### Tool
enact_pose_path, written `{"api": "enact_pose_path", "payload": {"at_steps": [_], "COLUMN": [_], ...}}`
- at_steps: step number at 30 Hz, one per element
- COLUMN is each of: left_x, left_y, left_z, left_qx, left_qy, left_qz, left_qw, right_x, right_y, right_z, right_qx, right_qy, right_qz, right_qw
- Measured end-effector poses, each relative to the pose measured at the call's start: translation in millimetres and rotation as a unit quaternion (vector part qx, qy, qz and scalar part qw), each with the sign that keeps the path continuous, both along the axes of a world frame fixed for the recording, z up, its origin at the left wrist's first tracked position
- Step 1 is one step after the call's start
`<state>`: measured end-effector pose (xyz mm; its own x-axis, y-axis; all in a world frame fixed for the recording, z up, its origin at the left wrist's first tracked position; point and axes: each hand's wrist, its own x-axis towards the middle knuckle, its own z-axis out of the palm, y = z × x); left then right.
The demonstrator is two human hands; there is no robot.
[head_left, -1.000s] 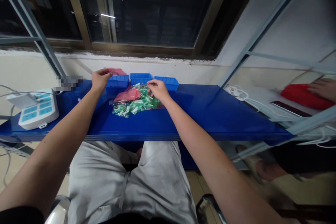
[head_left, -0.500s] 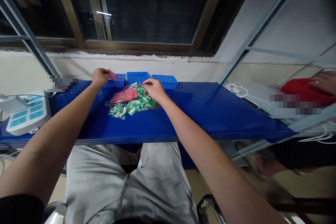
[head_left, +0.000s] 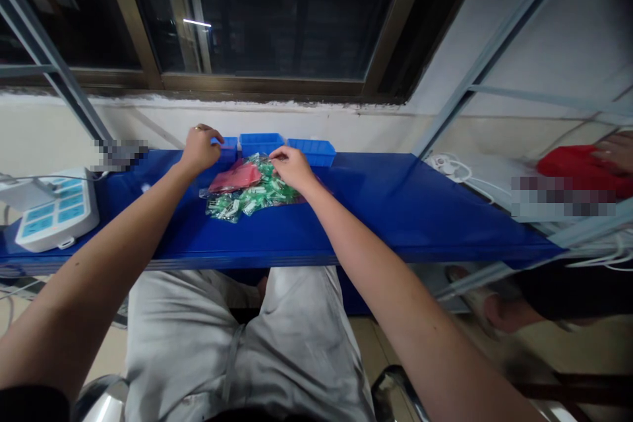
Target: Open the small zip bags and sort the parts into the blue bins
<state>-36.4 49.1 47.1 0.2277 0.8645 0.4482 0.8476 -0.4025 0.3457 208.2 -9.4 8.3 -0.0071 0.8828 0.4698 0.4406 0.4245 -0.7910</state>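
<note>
Prob. midway, we'd say: green packets (head_left: 262,198) heaped on desk (head_left: 376,211) w/ pink bags (head_left: 235,177) on top, lots left; done qty unclear. Our L hand (head_left: 202,147): curled at left blue bin (head_left: 229,153) (can't tell if loaded). R hand (head_left: 293,168): fingertips narrow at heap, hold unclear.

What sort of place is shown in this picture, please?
Probably a small workshop: blue bins stand behind a pile of small plastic bags on a blue table, and a power strip lies at the left.
</note>
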Motion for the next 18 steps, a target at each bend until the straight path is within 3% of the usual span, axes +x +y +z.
{"api": "enact_pose_path", "payload": {"at_steps": [4,6,9,18], "left_x": [3,5,4,-7], "left_y": [-14,-20,-23,-15], "left_z": [6.6,3.4,-4.5,-12.3], "left_qx": [-0.088,-0.137,-0.186,-0.173], "left_qy": [0.007,0.027,0.047,0.057], "left_qz": [-0.155,-0.18,-0.157,-0.109], "left_qw": [0.984,0.974,0.969,0.977], "right_x": [0,1,3,5], "right_y": [-3,-3,-1,2], "right_z": [1.1,0.7,-1.3,-5.3], "right_qx": [0.0,-0.003,0.0,0.006], "right_qy": [-0.013,-0.017,-0.02,-0.027], "right_qz": [0.004,0.007,0.011,0.017], "right_qw": [1.0,1.0,1.0,0.999]}}
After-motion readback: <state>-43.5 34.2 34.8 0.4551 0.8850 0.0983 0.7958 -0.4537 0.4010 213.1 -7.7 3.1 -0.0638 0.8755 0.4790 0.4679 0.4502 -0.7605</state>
